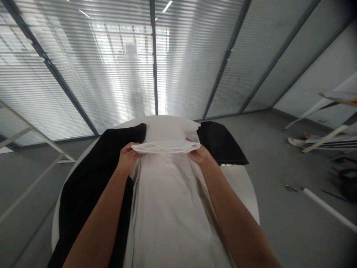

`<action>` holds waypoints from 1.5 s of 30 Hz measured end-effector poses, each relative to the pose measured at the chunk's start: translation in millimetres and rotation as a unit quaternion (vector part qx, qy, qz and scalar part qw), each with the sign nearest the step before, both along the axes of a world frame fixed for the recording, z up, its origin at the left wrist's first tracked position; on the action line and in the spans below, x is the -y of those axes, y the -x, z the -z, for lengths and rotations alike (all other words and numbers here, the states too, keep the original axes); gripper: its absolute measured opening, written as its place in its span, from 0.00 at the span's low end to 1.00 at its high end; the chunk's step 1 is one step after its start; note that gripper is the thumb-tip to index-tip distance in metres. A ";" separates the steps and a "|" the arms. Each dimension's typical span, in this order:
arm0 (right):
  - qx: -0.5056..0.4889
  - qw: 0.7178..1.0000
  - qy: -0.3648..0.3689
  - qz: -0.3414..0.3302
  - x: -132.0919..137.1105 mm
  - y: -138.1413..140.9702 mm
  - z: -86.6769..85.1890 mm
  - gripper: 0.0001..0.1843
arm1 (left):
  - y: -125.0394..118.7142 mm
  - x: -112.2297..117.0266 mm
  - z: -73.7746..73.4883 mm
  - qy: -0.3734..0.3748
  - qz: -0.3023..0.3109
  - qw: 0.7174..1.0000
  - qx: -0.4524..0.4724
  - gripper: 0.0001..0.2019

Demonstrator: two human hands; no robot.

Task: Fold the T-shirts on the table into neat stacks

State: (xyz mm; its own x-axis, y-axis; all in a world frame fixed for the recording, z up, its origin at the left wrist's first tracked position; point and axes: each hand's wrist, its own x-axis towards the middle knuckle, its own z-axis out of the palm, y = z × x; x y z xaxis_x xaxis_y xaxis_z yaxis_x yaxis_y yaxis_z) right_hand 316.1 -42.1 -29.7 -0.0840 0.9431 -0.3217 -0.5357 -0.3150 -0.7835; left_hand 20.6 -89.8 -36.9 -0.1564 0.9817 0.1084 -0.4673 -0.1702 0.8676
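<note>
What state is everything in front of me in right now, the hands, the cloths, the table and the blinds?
left hand: gripping the raised edge of the white cloth
right hand: gripping the other end of that edge
white cloth: spread lengthwise on the table, far end lifted and doubled over
black cloth: lying flat, left of the white cloth
second black piece: lying flat, right of the white cloth
round white table: partly covered
window blinds: lowered, light coming through

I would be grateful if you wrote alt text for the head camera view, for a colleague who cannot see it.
Seen from the wearer's head, the left hand and right hand hold up a folded edge of white cloth spread lengthwise over a round white table. Black fabric lies on both sides of it. Glass walls with blinds rise behind, above a grey floor.
</note>
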 end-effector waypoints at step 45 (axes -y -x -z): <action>0.764 0.592 -0.229 -0.119 27.7 21.7 -7.5 0.26 | 9.5 -6.2 21.9 0.067 -0.021 0.840 -0.538 0.13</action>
